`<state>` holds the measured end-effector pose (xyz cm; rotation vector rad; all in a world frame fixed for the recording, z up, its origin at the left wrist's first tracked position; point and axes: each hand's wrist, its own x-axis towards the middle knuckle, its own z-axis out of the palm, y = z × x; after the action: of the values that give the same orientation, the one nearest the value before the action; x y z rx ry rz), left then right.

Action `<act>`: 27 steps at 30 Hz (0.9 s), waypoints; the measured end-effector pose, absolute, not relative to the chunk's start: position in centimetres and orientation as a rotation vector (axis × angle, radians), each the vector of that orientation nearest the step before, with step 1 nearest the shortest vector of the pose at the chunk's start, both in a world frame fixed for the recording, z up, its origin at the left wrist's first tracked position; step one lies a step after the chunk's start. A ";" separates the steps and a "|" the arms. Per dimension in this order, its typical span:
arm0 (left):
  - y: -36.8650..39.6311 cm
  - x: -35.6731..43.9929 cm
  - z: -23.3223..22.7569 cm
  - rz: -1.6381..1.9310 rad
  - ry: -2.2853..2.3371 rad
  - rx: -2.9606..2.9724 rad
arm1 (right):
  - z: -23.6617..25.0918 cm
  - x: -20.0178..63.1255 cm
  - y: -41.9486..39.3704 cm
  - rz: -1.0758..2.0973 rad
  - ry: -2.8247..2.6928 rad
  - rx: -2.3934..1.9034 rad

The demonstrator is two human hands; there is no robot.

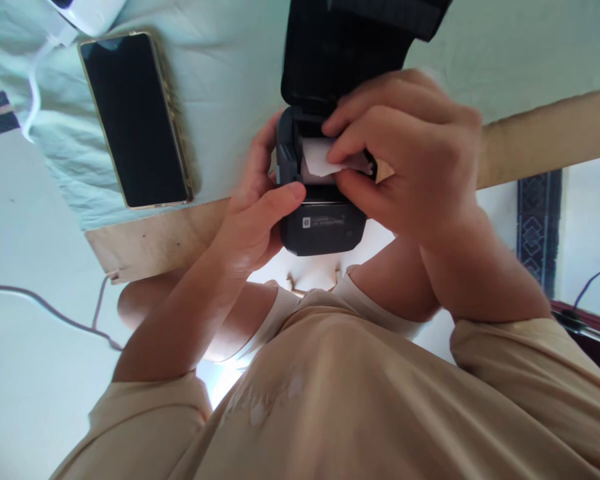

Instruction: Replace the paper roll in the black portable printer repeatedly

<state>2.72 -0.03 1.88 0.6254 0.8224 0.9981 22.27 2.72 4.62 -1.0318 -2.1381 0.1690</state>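
small dark label printer (323, 220) at the table (155, 240) edge, lid flipped open. left hand (253, 220) wrapped around its side, thumb across the front. right hand (405, 153) fingers pinched shut on the white paper strip (317, 160) in the bay. probably light, rigid plastic: grip by the body. paper thin, tearable: pinch the edge gently. smartphone (135, 120) lying nearby.

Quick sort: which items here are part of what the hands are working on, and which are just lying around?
In use:
- small black printer, lid open
- white paper in its bay
- left hand gripping the printer's side
- right hand pinching the paper

Lying about:
- phone, screen dark
- grey cable
- white device, cut off by the frame edge
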 end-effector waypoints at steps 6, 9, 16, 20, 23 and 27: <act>0.4 3.3 2.4 1.067 0.743 0.545 | 5.1 22.3 1.7 0.239 -2.079 -0.941; 0.5 3.2 2.2 1.087 0.715 0.572 | 5.1 22.0 1.2 0.304 -2.072 -0.897; 0.4 2.8 1.6 1.050 0.761 0.647 | 5.1 22.4 1.4 0.347 -2.057 -0.817; 0.2 2.8 1.9 1.049 0.766 0.735 | 5.0 23.0 1.7 0.309 -2.091 -0.988; 0.2 2.9 2.1 1.041 0.768 0.755 | 5.1 23.0 1.6 0.363 -2.128 -1.065; 0.2 3.0 1.9 1.059 0.812 0.700 | 5.3 23.0 1.2 0.520 -2.117 -1.160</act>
<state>2.98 0.19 1.90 0.7001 0.8124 1.0589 22.98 1.21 5.32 -1.1601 -2.1168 0.5196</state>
